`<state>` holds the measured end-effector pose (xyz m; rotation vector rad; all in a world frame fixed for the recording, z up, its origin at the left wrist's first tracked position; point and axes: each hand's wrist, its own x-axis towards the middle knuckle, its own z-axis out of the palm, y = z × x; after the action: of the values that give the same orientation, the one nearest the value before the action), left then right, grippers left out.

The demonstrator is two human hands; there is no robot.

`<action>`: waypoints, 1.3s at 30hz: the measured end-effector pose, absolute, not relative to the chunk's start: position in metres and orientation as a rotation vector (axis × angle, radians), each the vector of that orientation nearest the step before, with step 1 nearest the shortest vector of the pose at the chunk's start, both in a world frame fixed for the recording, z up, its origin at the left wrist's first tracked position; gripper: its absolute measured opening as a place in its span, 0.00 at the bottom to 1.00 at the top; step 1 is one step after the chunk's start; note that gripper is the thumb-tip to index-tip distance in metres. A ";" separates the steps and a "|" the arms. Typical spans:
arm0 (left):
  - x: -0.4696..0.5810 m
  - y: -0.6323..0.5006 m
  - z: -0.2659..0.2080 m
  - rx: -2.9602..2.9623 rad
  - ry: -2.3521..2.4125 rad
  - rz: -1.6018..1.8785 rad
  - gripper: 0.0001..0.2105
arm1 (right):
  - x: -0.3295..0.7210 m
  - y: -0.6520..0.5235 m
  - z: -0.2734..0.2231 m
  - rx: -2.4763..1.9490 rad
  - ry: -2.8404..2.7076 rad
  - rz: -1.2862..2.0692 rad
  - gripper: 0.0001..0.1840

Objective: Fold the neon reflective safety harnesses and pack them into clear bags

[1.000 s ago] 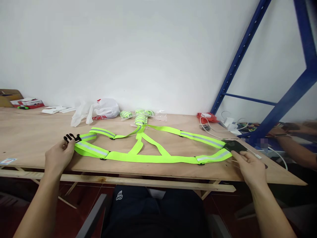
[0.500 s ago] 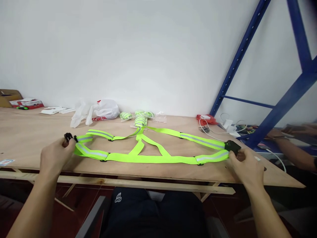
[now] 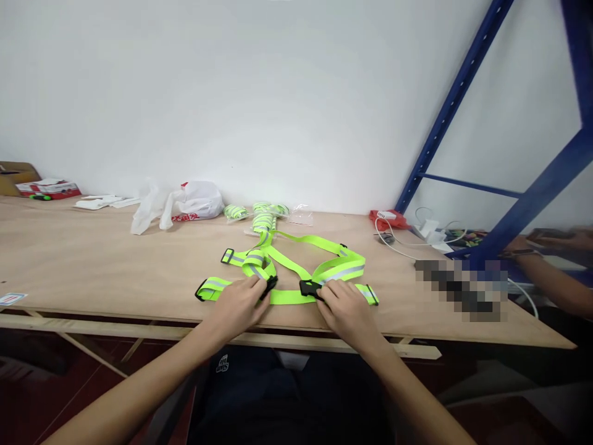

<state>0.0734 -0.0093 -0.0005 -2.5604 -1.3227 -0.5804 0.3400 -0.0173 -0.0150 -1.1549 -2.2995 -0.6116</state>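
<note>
A neon-yellow reflective vest (image 3: 290, 297) made of straps lies on the wooden table in front of me, its two side bands folded inward. My left hand (image 3: 241, 304) pinches one black buckle half (image 3: 269, 286) at the end of a band. In my right hand (image 3: 345, 309) is the other black buckle half (image 3: 309, 288), its open end turned left. The two halves are apart, facing each other across a short gap above the waist strap. Black strap sliders show at both sides of the vest.
Behind the vest are several bagged rolls of similar straps (image 3: 263, 219) and a white plastic bag (image 3: 201, 201). A red bag (image 3: 388, 219), white cables and a blue metal frame (image 3: 454, 111) stand right. Another person's arm (image 3: 546, 278) is at the far right.
Both hands have moved inward from the far ends of the vest, carrying the buckle halves close together. The stretched side bands have slackened and folded over.
</note>
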 end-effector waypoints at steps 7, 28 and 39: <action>0.055 -0.018 -0.016 -2.845 -1.316 -0.838 0.14 | 0.360 -0.020 -0.015 -1.201 -2.323 -0.148 0.06; 0.073 -0.008 0.000 -2.804 -1.326 -0.847 0.10 | 0.372 -0.006 -0.005 -1.321 -2.209 0.462 0.15; 0.075 0.006 -0.002 -2.889 -1.427 -1.188 0.13 | 0.373 -0.010 -0.009 -1.273 -1.978 0.450 0.13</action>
<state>0.0747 0.0063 -0.0018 -2.8890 -1.4266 -1.1881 0.3726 -0.0102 -0.0091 -1.2730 -1.9777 0.4503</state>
